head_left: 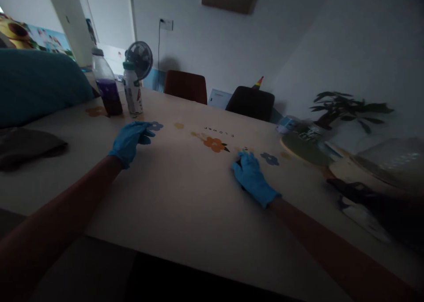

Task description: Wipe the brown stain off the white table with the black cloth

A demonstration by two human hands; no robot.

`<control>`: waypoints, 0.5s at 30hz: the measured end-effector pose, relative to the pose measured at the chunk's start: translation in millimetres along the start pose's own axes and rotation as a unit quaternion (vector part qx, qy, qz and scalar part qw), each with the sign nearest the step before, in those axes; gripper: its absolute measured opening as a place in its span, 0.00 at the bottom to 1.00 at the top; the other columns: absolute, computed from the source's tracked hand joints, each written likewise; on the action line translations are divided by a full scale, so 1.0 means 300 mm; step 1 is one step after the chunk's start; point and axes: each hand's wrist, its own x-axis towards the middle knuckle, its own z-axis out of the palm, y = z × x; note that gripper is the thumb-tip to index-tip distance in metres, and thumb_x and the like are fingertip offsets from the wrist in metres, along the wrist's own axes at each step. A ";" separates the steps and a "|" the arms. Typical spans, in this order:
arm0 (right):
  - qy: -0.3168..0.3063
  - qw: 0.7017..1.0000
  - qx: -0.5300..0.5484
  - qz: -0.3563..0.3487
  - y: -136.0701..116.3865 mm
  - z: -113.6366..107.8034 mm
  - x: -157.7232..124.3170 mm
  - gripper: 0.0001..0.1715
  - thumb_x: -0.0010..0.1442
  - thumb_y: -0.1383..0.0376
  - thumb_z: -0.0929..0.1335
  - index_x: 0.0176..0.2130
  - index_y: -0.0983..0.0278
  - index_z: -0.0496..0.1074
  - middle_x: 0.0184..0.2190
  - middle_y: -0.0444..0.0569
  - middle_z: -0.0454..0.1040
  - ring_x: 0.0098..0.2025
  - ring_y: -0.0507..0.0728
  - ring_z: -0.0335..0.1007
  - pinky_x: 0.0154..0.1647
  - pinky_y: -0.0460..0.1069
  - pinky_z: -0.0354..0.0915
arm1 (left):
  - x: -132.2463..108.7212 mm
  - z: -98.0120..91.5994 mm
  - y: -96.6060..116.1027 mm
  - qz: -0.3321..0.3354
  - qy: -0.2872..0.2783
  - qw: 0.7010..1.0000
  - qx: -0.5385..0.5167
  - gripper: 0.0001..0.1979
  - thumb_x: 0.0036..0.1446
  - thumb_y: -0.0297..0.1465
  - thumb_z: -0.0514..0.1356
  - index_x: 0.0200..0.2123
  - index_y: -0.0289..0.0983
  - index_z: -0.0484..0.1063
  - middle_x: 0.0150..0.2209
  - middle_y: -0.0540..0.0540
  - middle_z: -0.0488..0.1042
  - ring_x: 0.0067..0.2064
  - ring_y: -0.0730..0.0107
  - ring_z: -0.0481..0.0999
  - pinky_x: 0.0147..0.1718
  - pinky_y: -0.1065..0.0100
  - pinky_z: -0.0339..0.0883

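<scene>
My left hand [130, 142], in a blue glove, is over the left part of the pale table [179, 196], near a printed blue flower. Its fingers are apart and it holds nothing. My right hand [251, 176], also gloved in blue, rests on the table to the right of a printed orange flower [215, 144]. The fingers of this hand are curled round a small dark object that shows only at its edge; I cannot make out what it is.
Behind my left hand stand a bottle of purple liquid [108, 89], a white bottle [132, 92] and a fan [141, 59]. A dark cloth [31, 147] lies at the left. A plant [344, 107], a round green mat [303, 148] and a pot [361, 173] are at the right.
</scene>
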 end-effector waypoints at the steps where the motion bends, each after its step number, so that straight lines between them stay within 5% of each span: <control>1: -0.005 1.000 0.009 0.002 -0.041 0.043 0.049 0.34 0.67 0.48 0.68 0.65 0.60 0.77 0.74 0.68 0.76 0.83 0.83 0.61 0.84 0.85 0.53 | 0.001 -0.002 0.000 0.006 -0.002 1.000 0.003 0.17 0.69 0.30 0.60 0.50 0.34 0.89 0.40 0.40 0.87 0.32 0.65 0.77 0.37 0.68 0.77; 6: -0.035 0.998 0.055 0.026 -0.265 0.254 0.279 0.31 0.74 0.53 0.71 0.68 0.66 0.78 0.75 0.70 0.74 0.85 0.82 0.56 0.87 0.82 0.47 | 0.004 -0.010 0.005 -0.007 0.000 1.000 -0.007 0.17 0.68 0.32 0.61 0.49 0.33 0.88 0.40 0.40 0.87 0.33 0.64 0.79 0.38 0.67 0.77; 11: -0.063 0.989 0.133 0.029 -0.441 0.385 0.426 0.29 0.77 0.51 0.77 0.70 0.59 0.79 0.77 0.58 0.73 0.76 0.72 0.71 0.78 0.75 0.69 | 0.023 -0.015 -0.013 -0.005 0.005 1.000 -0.029 0.15 0.64 0.31 0.62 0.47 0.33 0.86 0.39 0.40 0.86 0.32 0.64 0.79 0.39 0.65 0.77; 15: -0.083 0.969 0.233 0.010 -0.480 0.387 0.464 0.26 0.78 0.52 0.77 0.67 0.61 0.80 0.70 0.57 0.79 0.66 0.68 0.80 0.67 0.68 0.80 | 0.037 -0.019 -0.029 -0.008 0.002 0.999 -0.044 0.12 0.62 0.34 0.66 0.45 0.34 0.85 0.38 0.39 0.86 0.33 0.63 0.79 0.38 0.64 0.77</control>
